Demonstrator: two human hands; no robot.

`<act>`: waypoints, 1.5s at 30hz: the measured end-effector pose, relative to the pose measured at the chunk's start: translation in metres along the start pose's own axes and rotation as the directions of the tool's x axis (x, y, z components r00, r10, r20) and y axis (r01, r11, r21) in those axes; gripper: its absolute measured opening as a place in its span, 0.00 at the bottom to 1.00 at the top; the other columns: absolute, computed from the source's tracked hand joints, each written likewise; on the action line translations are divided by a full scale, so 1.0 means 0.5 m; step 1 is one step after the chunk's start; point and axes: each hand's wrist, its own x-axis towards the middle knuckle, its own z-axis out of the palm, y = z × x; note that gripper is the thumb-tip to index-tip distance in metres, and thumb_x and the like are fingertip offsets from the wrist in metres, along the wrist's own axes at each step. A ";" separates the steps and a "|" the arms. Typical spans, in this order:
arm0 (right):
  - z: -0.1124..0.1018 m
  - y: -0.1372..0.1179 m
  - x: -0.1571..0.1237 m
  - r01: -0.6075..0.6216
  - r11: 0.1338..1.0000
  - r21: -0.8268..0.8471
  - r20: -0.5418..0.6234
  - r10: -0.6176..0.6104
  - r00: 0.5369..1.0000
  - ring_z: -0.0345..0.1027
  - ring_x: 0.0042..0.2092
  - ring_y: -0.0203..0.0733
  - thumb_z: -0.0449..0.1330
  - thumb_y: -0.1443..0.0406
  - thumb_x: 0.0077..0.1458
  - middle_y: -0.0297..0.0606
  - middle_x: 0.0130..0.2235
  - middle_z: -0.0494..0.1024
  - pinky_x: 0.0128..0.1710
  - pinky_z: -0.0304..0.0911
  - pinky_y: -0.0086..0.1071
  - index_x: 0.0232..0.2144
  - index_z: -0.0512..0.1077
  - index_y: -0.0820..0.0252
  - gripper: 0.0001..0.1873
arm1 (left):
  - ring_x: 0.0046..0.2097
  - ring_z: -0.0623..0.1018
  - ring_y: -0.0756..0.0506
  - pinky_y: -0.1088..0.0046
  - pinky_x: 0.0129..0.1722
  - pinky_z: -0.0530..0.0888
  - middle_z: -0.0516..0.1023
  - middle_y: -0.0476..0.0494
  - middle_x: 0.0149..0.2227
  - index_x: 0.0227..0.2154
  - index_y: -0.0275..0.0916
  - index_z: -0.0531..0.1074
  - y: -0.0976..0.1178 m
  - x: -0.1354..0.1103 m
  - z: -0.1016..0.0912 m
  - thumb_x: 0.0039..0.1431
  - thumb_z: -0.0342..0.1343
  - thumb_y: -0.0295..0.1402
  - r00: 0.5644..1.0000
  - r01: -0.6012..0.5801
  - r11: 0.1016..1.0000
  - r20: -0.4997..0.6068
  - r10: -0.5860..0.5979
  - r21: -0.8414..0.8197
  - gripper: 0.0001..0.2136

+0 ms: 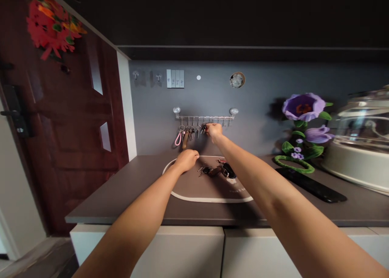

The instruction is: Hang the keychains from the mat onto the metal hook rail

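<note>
My right hand (215,131) reaches up to the clear hook rail (205,117) on the grey wall. Its fingers are closed on a bunch of keys (203,129) that has a red part at the fingertips. Whether its ring sits on a hook I cannot tell. Left of it hang several more key bunches, one with a pink loop (178,138) and one with a brown strap (185,139). Lower down, my left hand (187,160) hovers over the brown mat (194,191), fingers curled and their inside hidden. More keys (206,171) and a black fob with a buckle (227,170) lie on the mat.
At right stand purple felt flowers (304,107) on a green base, a black phone-like slab (313,184) and a clear-domed container (361,148). A dark cabinet (231,22) overhangs the counter (139,180). A red-brown door (69,128) is at left.
</note>
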 end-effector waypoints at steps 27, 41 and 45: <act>-0.029 0.051 0.010 0.033 0.996 -0.082 0.100 -0.024 0.995 0.59 0.22 0.29 0.53 0.71 0.42 0.32 0.21 0.70 0.25 0.56 0.24 0.21 0.68 0.65 0.04 | 0.33 0.73 0.47 0.76 0.32 0.63 0.76 0.44 0.29 0.32 0.38 0.73 0.002 -0.006 -0.012 0.55 0.45 0.30 1.000 0.018 0.997 -0.016 -0.019 -0.081 0.11; -0.095 0.012 -0.086 -0.044 0.999 0.013 0.190 0.041 0.981 0.60 0.23 0.27 0.52 0.73 0.47 0.35 0.27 0.73 0.25 0.57 0.22 0.30 0.66 0.63 0.06 | 0.33 0.74 0.49 0.77 0.35 0.66 0.77 0.44 0.33 0.35 0.37 0.73 0.001 -0.009 -0.009 0.56 0.46 0.32 0.999 -0.049 0.987 -0.022 0.046 -0.155 0.11; -0.117 0.022 -0.120 -0.014 0.999 -0.031 0.247 0.021 0.969 0.64 0.26 0.28 0.52 0.71 0.49 0.37 0.29 0.74 0.30 0.60 0.24 0.33 0.66 0.64 0.06 | 0.34 0.74 0.49 0.76 0.36 0.66 0.77 0.43 0.35 0.36 0.36 0.73 0.000 -0.009 -0.006 0.56 0.46 0.32 0.997 -0.070 0.978 -0.006 0.071 -0.199 0.11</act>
